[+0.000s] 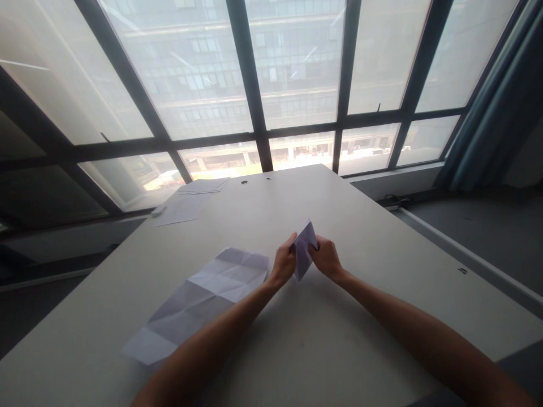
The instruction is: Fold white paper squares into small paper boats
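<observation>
A small folded sheet of paper (pixel 304 254), white and pointed at top and bottom, is held up between my hands above the table. My left hand (pixel 284 259) grips its left edge, fingers closed on it. On the opposite edge my right hand (pixel 326 256) pinches the paper, its thumb pressed against the near face. Left of my hands lies a larger creased sheet of paper (pixel 203 299), opened out on the table, with my left forearm covering part of its near edge.
The white table (pixel 365 328) stretches toward tall windows (pixel 297 68). Several loose sheets (pixel 180 209) lie at its far left, beside a small white object (pixel 158 211). A round dark hole (pixel 244 182) shows near the far edge. A blue curtain (pixel 487 102) hangs at the right.
</observation>
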Motion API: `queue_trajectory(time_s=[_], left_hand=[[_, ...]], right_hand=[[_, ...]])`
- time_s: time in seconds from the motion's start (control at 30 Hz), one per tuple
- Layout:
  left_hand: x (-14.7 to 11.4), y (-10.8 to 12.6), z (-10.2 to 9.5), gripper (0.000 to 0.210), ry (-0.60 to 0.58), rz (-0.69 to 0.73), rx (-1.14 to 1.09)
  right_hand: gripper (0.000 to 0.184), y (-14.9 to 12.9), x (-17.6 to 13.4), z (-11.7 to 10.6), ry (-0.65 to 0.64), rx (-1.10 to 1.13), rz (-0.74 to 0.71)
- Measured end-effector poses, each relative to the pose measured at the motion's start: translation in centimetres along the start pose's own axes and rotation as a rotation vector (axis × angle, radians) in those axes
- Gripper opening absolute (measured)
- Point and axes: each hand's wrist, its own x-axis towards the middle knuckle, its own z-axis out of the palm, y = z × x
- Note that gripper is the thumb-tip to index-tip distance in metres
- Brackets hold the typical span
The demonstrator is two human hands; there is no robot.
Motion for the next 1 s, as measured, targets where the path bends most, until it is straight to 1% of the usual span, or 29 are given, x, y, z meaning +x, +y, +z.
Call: queue_trajectory(time_s=[0.07, 0.13, 0.2, 0.27, 0.33, 0.47, 0.6, 0.7, 0.8, 0.9, 1.0], left_hand=[[0.7, -0.6, -0.4, 0.04, 0.043, -0.021, -0.134], [1.2, -1.0, -0.6, 0.045, 0.016, -0.055, -0.286], [1.6, -1.4, -0.7, 0.047, -0.017, -0.073, -0.425], [1.7, -1.6, -0.8, 0.047, -0.015, -0.084, -0.505], [1.9, -1.9, -1.0, 0.047, -0.006, -0.127, -0.521], [2.1, -2.4, -1.4, 0.048, -0.036, -0.209, -0.52], [2.1, -2.7, -1.5, 0.048, -0.058, -0.209, -0.528], [2.0, -2.6, -1.5, 0.04, -0.064, -0.181, -0.523], [1.9, -2.3, -1.5, 0.037, -0.031, -0.169, -0.468], [1.7, -2.1, -1.5, 0.037, 0.002, -0.155, -0.429], [1.8, -2.0, -1.5, 0.038, 0.012, -0.139, -0.479]], right_hand=[[0.025, 0.7, 0.7, -0.5, 0.038, 0.061, 0.013], [0.032, 1.4, 1.4, -0.8, 0.037, 0.224, 0.0], [0.041, 2.2, 2.0, -0.8, -0.014, 0.412, 0.008], [0.049, 2.8, 2.3, -0.6, -0.068, 0.547, 0.039], [0.052, 3.2, 2.4, -0.4, -0.094, 0.616, 0.058], [0.047, 3.5, 2.3, -0.4, -0.112, 0.665, 0.079], [0.045, 3.6, 2.2, -0.6, -0.147, 0.71, 0.127], [0.046, 3.5, 2.1, -0.9, -0.19, 0.794, 0.161], [0.044, 3.5, 2.1, -1.0, -0.208, 0.88, 0.164], [0.043, 3.4, 2.2, -1.0, -0.165, 0.817, 0.176], [0.048, 3.5, 2.3, -0.7, -0.134, 0.736, 0.201]])
